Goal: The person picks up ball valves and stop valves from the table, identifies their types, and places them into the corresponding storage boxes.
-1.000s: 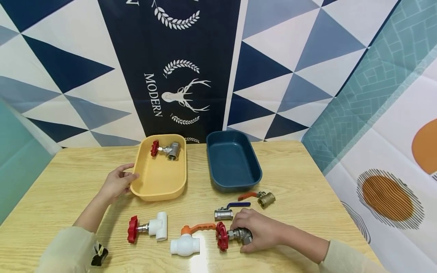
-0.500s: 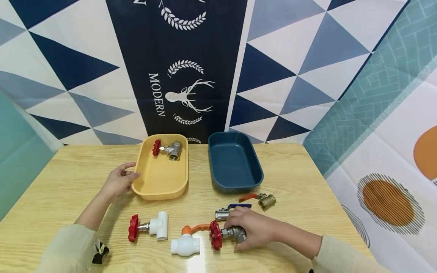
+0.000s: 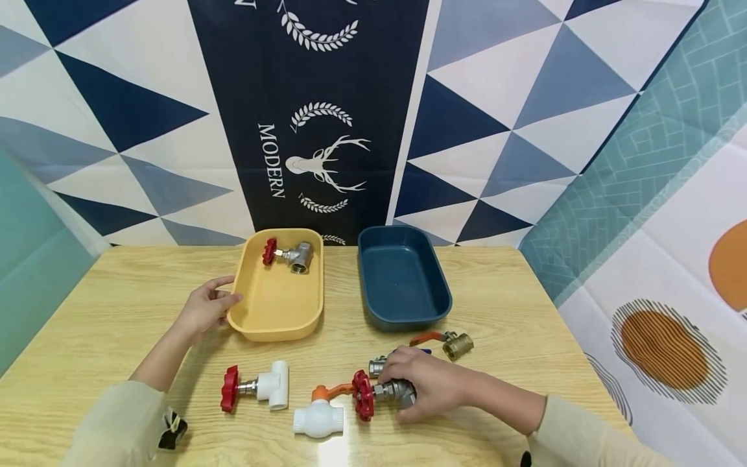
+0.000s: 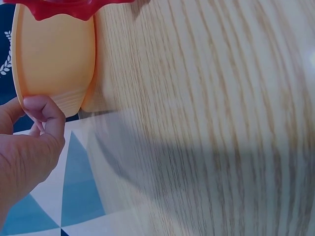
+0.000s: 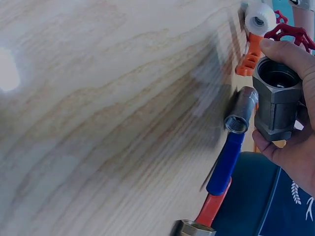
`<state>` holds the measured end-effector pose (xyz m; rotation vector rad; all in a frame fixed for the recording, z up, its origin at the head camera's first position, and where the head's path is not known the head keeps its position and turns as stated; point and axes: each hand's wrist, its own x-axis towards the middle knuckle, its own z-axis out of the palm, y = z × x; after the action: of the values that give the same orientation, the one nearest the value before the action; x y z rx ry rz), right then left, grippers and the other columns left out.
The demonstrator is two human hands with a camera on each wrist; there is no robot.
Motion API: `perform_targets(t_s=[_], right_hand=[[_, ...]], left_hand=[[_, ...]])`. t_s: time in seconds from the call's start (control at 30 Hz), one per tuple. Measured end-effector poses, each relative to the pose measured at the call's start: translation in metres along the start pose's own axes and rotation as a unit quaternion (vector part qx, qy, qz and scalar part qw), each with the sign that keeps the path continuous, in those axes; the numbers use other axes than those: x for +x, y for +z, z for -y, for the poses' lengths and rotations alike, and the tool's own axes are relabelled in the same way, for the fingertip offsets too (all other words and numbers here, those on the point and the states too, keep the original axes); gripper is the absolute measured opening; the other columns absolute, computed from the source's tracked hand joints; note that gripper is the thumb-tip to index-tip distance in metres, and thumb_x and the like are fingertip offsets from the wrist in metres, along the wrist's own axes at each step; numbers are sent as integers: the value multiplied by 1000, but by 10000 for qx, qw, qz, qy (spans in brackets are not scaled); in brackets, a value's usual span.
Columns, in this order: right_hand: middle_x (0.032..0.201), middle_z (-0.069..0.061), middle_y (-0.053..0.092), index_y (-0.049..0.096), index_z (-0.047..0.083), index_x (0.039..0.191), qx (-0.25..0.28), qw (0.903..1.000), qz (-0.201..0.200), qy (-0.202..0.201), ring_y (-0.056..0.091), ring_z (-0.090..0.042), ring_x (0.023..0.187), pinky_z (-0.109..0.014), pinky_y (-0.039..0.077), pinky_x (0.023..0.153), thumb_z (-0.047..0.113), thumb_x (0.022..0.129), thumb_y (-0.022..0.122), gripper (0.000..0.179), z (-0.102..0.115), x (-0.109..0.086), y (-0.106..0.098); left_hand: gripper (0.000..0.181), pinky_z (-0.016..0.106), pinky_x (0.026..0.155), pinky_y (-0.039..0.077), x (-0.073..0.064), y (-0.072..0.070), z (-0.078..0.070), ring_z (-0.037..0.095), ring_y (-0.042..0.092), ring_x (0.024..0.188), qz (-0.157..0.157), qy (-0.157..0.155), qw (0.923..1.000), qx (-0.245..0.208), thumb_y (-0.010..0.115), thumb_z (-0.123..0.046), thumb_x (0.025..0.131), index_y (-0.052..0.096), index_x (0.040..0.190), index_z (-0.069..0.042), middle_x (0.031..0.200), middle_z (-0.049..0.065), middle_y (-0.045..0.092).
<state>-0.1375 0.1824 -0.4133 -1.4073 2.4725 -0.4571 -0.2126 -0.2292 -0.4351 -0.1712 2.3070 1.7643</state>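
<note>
My left hand [image 3: 204, 308] pinches the left rim of a yellow tray [image 3: 274, 308], its thumb over the edge. Inside that tray lies a metal gate valve [image 3: 299, 257] with a red handwheel. At the front right, my right hand [image 3: 428, 381] grips a second metal gate valve [image 3: 392, 392], also with a red handwheel [image 3: 363, 395]; its body sits between thumb and fingers in the right wrist view. Just behind this hand, a steel ball valve with a blue lever [image 5: 226, 164] is partly hidden in the head view.
A blue tray [image 3: 403, 279] stands at the back. A brass ball valve [image 3: 458, 346] with a red lever lies before it. A white plastic ball valve [image 3: 318, 418] with an orange lever and a white tee valve [image 3: 273, 385] with a red wheel lie along the front.
My right hand has moved a little left with the gate valve, partly covering the blue-levered valve. My left hand stays on the yellow tray. The head view has shifted slightly.
</note>
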Motion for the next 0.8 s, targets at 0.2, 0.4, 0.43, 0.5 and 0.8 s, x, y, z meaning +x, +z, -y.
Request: perform_targets(t_s=[0.2,0.4,0.43,0.5,0.8], right_hand=[[110,7,58,62,15,115,17,10000,-8,35,48,-8,103,-23,46,88,31,75,76,46,0,3,-6],[111,6,58,62,15,116,1,10000,38,2,49,-8,104,-24,45,90,32,75,76,47,-1,5,-10],[111,7,58,62,16,116,-11,10000,36,-9,49,-8,104,-24,45,90,32,75,76,46,-1,6,-10],[111,7,58,62,16,116,-27,10000,23,-40,50,-8,104,-25,44,91,32,75,76,46,-1,7,-11],[113,8,58,62,17,116,139,9998,87,115,48,-7,106,-22,45,91,32,75,77,46,1,12,-16]], left_hand=[[62,21,60,51,1,1,-1,7,53,71,42,53,10000,23,54,-16,94,23,146,0,95,2,50],[63,21,60,51,0,1,-3,7,54,71,40,13,10000,11,54,-17,94,22,146,0,96,2,50],[63,21,60,51,0,1,-3,7,53,71,38,10,10000,12,55,-17,94,22,146,-1,96,2,50],[63,21,60,51,0,1,-3,7,53,71,32,12,10000,19,55,-17,94,22,146,-1,96,1,50],[64,21,61,51,0,0,-3,7,54,73,70,-40,10000,-11,54,-17,94,22,146,-1,97,2,49]])
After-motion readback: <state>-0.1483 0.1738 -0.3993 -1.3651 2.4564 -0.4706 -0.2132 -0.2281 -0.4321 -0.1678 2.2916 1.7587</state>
